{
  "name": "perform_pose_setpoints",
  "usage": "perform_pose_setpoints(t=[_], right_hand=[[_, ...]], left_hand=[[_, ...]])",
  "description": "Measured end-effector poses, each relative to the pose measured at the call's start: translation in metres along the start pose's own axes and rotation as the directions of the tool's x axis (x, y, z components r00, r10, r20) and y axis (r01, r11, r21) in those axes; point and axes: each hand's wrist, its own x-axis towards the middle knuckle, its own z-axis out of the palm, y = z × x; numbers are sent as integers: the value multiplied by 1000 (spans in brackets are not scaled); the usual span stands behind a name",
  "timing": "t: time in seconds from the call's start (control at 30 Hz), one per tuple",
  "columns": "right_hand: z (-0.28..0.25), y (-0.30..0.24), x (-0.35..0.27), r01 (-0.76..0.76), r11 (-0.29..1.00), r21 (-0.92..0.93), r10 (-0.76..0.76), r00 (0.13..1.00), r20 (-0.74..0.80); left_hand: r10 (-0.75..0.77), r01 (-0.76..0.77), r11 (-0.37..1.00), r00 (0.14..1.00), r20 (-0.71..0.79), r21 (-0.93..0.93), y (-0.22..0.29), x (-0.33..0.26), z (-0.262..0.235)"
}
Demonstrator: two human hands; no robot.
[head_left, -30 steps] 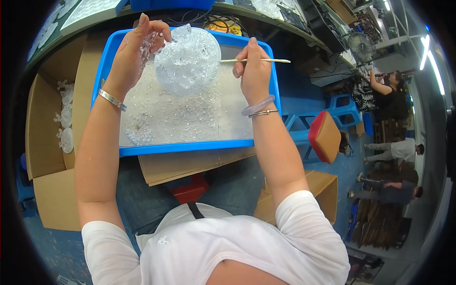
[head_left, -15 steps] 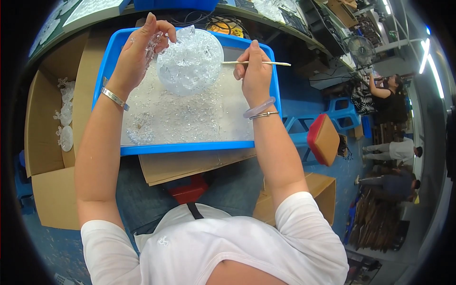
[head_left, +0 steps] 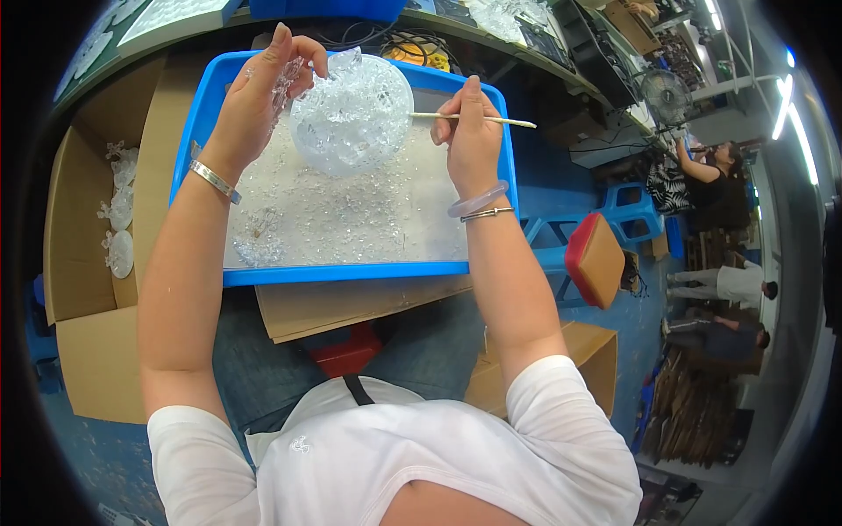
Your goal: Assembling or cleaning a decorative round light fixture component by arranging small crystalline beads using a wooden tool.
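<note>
My left hand (head_left: 263, 96) is closed on the knobbly clear edge of a transparent ornament with a round, frosted-looking disc (head_left: 351, 131). It is held above a blue-rimmed tray (head_left: 351, 273). Between the thumb and fingers of my right hand (head_left: 471, 131) is a thin pale stick (head_left: 517, 122), lying nearly level. Its left end meets the disc's right edge; whether it touches cannot be made out. Small clear bits (head_left: 351, 215) are scattered over the tray's pale bottom, with a denser bluish heap (head_left: 256, 250) in the near left corner.
Left of the tray, an open cardboard box (head_left: 74, 237) holds several clear ornaments (head_left: 121, 254). A bench with cables (head_left: 421, 39) runs behind. To the right stand a red-edged stool (head_left: 596, 260) and a blue stool (head_left: 633, 210). Other people are farther off at the right.
The stick in my right hand tilts slightly more, its right end a little lower. My left hand and the clear ornament stay almost in place.
</note>
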Motion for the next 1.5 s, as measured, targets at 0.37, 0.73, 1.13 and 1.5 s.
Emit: perform_pose_setpoints(t=[0.37, 0.73, 1.13, 1.5], right_hand=[[4, -3, -1, 14, 1000, -15, -15, 998, -65], [3, -2, 0, 9, 998, -57, -12, 998, -63], [2, -1, 0, 6, 997, -81, -9, 999, -38], [2, -4, -2, -19, 998, -58, 18, 1000, -11]], left_hand=[[-15, 15, 1000, 999, 41, -13, 0, 1, -1], [-51, 51, 999, 998, 45, -5, 0, 1, 1], [-61, 63, 998, 996, 69, -15, 0, 1, 1], [-53, 53, 998, 998, 13, -13, 1, 1, 1]])
